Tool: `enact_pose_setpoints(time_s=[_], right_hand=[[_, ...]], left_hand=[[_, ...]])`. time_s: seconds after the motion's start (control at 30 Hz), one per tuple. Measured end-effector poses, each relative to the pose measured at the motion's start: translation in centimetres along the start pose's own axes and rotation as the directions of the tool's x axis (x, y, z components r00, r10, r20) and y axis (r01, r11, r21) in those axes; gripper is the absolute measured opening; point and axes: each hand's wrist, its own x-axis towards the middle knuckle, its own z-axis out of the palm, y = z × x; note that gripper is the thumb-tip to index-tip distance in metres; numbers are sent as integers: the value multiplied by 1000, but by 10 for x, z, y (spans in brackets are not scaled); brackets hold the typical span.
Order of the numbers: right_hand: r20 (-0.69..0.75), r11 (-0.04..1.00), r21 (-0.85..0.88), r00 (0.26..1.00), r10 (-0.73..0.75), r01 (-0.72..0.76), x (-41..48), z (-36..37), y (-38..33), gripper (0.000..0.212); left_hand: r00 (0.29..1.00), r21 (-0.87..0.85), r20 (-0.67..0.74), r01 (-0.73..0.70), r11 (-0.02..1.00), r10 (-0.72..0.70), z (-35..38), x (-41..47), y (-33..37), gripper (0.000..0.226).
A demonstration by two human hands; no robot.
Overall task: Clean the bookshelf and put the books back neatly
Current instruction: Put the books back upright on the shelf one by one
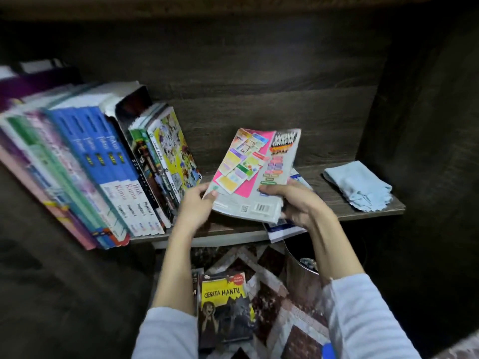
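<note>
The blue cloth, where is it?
In the head view, the blue cloth lies at the right end of the shelf, right of the colourful book being held.

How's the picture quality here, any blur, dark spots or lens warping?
Head view: dim, corners nearly black; the row of books at left smears toward the edge; the shelf bows along its front from the wide-angle lens; the held colourful book is sharpest, the left hand slightly blurred.

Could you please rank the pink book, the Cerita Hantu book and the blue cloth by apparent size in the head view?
Largest: pink book.
Cerita Hantu book and blue cloth look about alike, so I won't rank them.
</note>
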Motion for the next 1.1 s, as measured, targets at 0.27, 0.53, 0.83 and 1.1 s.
enact_pose_setpoints(time_s=[0.27,0.53,0.83,1.1], right_hand=[[-137,736,-545,822,-552,403,7,104,22,30],[88,408,-822,797,-598,398,16,147,54,71],[341,525,-659,836,-430,538,55,142,66,97],[215,733,-515,895,-391,444,83,130,82,65]], left_hand=[[866,80,-408,-282,956,289,-34,-13,37,37],[694,395,-298,-535,747,655,-83,-21,44,40],[693,759,-295,-249,602,658,-87,-14,32,59],[611,865,-306,-141,482,730,-86,5,25,61]])
